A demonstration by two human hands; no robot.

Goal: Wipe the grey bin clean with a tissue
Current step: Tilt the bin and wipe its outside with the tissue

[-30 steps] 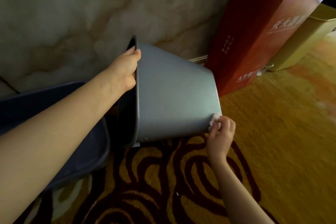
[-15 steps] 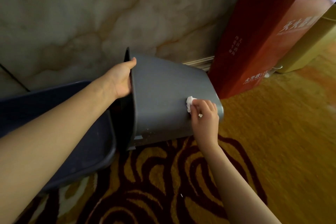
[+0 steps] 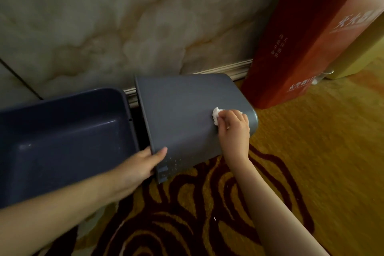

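Observation:
The grey bin [image 3: 182,114] lies on its side on the carpet, its mouth facing left and its base to the right. My left hand [image 3: 141,166] grips the bin's rim at the near lower edge, thumb on the outer wall and fingers inside. My right hand [image 3: 232,129] holds a crumpled white tissue [image 3: 216,115] and presses it against the bin's upper side near the base. Small pale specks dot the wall close to my left thumb.
A dark blue tub [image 3: 62,137] sits just left of the bin's mouth. A marble wall [image 3: 145,16] with a skirting strip runs behind. A tall red box [image 3: 295,48] and a yellow-green container [image 3: 361,52] stand at the right. The patterned carpet [image 3: 311,151] spreads in front.
The bin has been lowered and turned flatter on the carpet. My left hand shifted from the top of the rim to its near lower edge. My right hand keeps the tissue on the wall near the base.

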